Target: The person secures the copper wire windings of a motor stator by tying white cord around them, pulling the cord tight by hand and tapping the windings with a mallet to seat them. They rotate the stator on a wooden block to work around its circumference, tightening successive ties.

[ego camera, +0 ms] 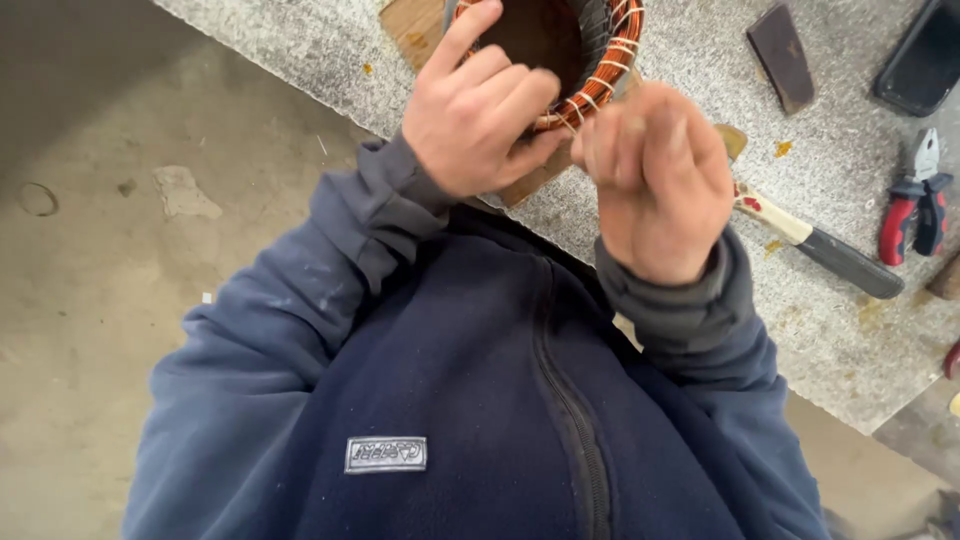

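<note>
A round motor stator with copper windings laced in pale cord (pixel 600 60) rests on a wooden board (pixel 410 25) at the near edge of a speckled stone bench (pixel 700 60). My left hand (pixel 478 110) grips the near rim of the winding, fingers curled over it and the forefinger raised. My right hand (pixel 660 175) is closed in a fist right beside the rim, pinching something thin that I cannot make out, likely the lacing cord.
A tool with a pale and black handle (pixel 820 245) lies just right of my right hand. Red-handled pliers (pixel 915 205), a brown flat piece (pixel 782 55) and a black object (pixel 920 60) lie farther right. Concrete floor (pixel 120 260) is at the left.
</note>
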